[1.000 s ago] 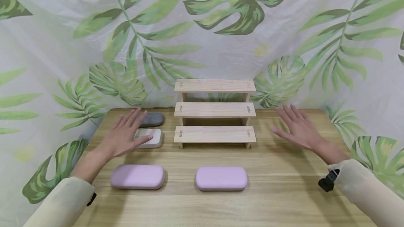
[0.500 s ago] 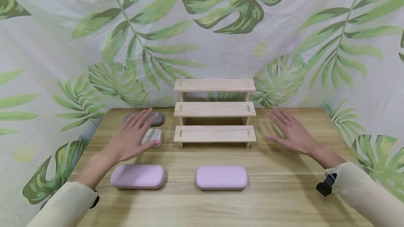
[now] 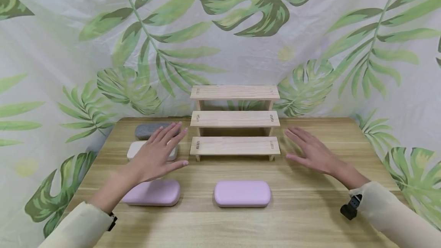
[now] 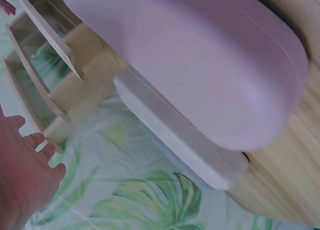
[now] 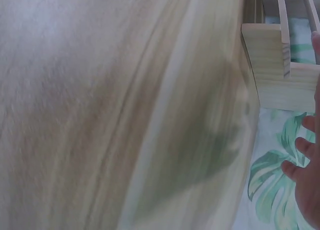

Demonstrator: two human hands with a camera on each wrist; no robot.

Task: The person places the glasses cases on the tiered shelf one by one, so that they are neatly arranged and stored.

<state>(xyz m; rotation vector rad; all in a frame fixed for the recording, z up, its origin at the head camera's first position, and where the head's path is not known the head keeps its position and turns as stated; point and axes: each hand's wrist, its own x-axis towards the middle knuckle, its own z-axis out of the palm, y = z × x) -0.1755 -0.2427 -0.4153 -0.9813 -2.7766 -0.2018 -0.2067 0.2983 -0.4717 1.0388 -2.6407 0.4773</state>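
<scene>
A three-tier pale wooden display stand (image 3: 235,146) stands at the back middle of the table. My left hand (image 3: 155,160), fingers extended and holding nothing, hovers left of the stand. It partly covers a white glasses case (image 3: 135,149), a grey glasses case (image 3: 146,130) and a pink glasses case (image 3: 151,194). Another pink glasses case (image 3: 242,193) lies in front of the stand. My right hand (image 3: 313,150) hovers right of the stand, fingers extended, with nothing in it. In the left wrist view the near pink case (image 4: 200,65) looms large beside the hand (image 4: 25,175).
The wooden table (image 3: 206,225) ends at its back edge against a leaf-printed cloth (image 3: 241,60) that hangs behind and at both sides. Dark straps show at both wrists, below pale sleeves (image 3: 386,206).
Both hands have moved inward toward the stand and slightly nearer the body, the left going right and the right going left. The cases and stand have stayed put.
</scene>
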